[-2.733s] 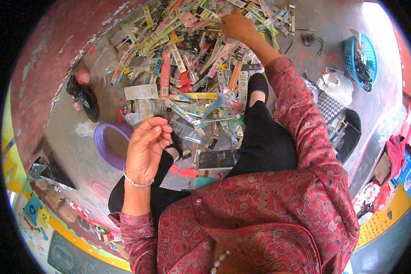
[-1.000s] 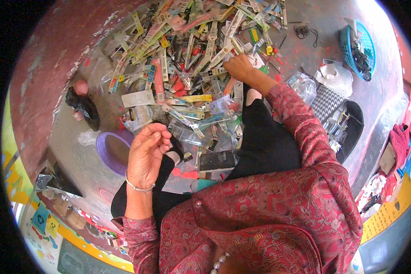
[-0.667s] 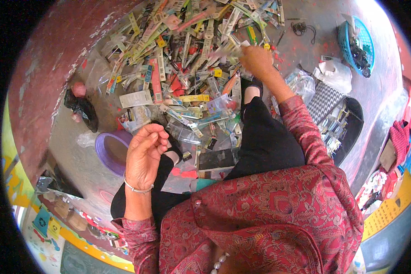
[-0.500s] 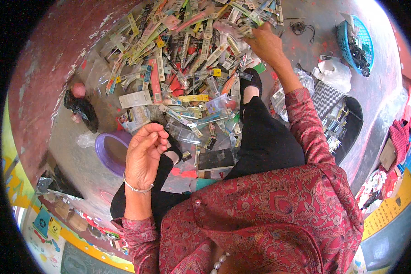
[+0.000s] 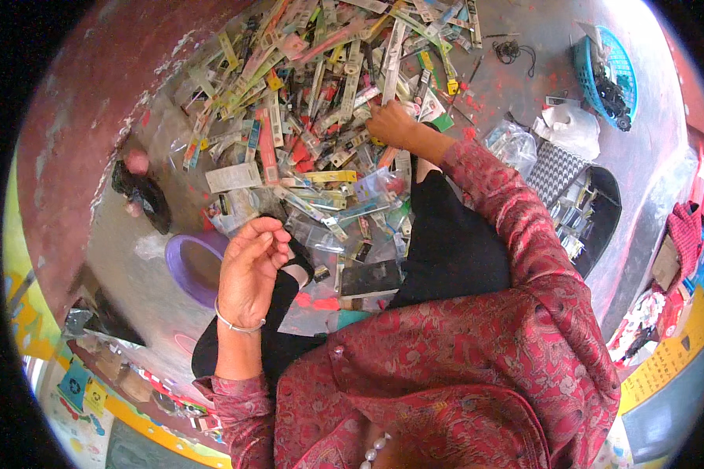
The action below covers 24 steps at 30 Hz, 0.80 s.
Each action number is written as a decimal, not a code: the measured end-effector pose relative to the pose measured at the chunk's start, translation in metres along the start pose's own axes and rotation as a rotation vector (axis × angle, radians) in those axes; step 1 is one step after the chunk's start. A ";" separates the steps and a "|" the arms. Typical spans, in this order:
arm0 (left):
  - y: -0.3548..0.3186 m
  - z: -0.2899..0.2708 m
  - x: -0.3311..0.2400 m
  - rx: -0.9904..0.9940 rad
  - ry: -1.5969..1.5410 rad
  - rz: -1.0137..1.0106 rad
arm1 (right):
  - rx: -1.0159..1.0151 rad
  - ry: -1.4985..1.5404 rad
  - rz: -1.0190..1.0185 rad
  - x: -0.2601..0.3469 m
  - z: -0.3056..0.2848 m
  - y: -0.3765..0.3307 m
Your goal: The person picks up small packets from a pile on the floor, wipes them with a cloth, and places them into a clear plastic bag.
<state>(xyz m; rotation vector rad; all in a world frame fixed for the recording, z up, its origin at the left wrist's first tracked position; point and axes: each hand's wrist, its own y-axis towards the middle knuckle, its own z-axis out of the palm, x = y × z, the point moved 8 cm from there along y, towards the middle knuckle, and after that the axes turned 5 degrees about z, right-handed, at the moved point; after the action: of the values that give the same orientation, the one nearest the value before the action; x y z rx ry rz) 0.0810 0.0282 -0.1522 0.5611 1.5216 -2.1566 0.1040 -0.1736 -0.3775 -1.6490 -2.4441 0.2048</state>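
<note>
My right hand (image 5: pixel 391 123) presses curled fingers into the heap of packets (image 5: pixel 321 117) before my knee, grip unclear. My left hand (image 5: pixel 246 270), loosely curled and empty, hovers beside the purple bowl (image 5: pixel 181 262). Most lies unsorted.

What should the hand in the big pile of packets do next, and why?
Probably close its fingers on one packet and lift it out. The right hand rests palm down on the heap of packets, while the left hand waits curled near the purple bowl, seemingly empty.
</note>
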 end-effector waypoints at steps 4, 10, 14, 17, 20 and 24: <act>-0.005 0.004 -0.003 0.044 -0.019 0.011 | 0.083 0.165 0.008 0.019 -0.001 -0.029; -0.017 0.012 -0.015 0.083 -0.018 0.078 | 0.085 0.425 0.410 -0.055 -0.054 -0.050; -0.031 0.018 -0.029 0.142 -0.027 0.159 | -0.094 1.094 0.515 -0.090 -0.137 -0.065; -0.036 0.020 -0.039 0.189 -0.030 0.225 | -0.036 1.017 0.492 -0.064 -0.233 -0.073; -0.045 0.038 -0.056 0.256 0.046 0.364 | -0.020 1.387 0.385 -0.016 -0.292 -0.062; -0.062 0.081 -0.067 0.511 0.024 0.436 | 0.092 1.524 0.353 0.056 -0.347 -0.082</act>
<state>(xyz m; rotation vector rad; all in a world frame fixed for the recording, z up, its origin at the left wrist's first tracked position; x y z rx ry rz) 0.0951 -0.0224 -0.0420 0.9830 0.7450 -2.1701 0.0897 -0.1486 -0.0177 -1.2938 -0.9758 -0.6456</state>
